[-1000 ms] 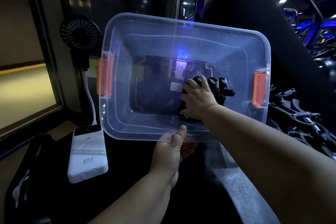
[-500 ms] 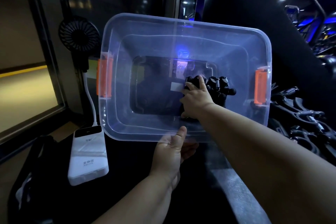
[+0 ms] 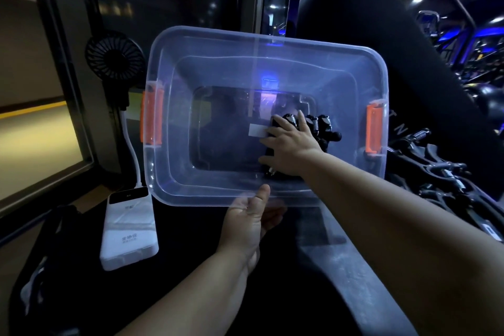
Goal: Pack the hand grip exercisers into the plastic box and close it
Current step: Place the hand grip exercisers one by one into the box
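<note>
Head view, single camera. Plastic box (image 3: 267, 45) is held tipped up with its open mouth toward the wearer, presumably so that the floor can be seen and reached. Left hand (image 3: 251, 224) is clamped on the middle of the near rim, thumb laid over the edge and fingers underneath, which is judged to be what supports the tilt. Right hand (image 3: 291, 150) is reached inside, fingers spread across a black cluster of hand grip exercisers (image 3: 323, 128) on the right part of the box floor. Whether the cluster is gripped or only pressed flat cannot be told. The cluster lies beside a white label (image 3: 257, 129), and coil springs are visible past the fingertips. Both orange latches (image 3: 151, 120) are seen on the short ends; no lid is visible. More exercisers (image 3: 441, 180) are noted in a loose pile outside, just right of the box, so packing is judged only partly done and closing not yet begun. A white power bank (image 3: 129, 229) lies left of the box with its cable running up to a small fan (image 3: 114, 58).
</note>
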`<control>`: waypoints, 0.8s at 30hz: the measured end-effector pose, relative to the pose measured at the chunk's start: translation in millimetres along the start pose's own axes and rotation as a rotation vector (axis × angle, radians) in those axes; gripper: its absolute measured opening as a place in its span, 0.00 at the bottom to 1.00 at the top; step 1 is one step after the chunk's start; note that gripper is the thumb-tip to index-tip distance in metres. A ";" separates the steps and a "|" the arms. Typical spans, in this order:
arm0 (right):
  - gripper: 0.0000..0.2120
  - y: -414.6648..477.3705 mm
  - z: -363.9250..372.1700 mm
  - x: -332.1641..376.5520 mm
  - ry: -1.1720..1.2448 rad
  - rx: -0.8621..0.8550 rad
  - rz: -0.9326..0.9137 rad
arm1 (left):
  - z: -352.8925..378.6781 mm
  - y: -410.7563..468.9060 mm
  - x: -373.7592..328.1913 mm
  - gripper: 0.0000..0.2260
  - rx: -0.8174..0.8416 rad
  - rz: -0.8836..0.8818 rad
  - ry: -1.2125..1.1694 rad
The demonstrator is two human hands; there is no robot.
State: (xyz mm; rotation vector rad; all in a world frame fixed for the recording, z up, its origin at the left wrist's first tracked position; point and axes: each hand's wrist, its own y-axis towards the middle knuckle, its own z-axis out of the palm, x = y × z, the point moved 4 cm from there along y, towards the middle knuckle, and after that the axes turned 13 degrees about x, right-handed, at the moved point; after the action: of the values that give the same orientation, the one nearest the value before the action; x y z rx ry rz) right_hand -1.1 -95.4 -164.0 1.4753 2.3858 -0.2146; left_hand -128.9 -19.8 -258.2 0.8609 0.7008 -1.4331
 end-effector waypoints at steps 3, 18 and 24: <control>0.25 -19.2 0.4 -8.7 0.138 -0.092 0.030 | 2.2 -2.4 -0.9 0.08 -0.012 -0.001 0.004; 0.16 -164.6 51.7 -74.9 0.521 -0.666 0.304 | 5.0 -7.3 -0.2 0.09 -0.032 0.025 0.053; 0.08 -202.7 81.0 -109.6 0.639 -0.520 0.518 | 5.3 -8.5 0.8 0.09 -0.040 0.032 0.058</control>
State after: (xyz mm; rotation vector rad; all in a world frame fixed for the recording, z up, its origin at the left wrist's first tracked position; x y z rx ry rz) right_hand -120.6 -303.4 -210.1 1.9902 2.0883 1.0518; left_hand -137.8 -24.2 -256.8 0.8818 0.7537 -1.3653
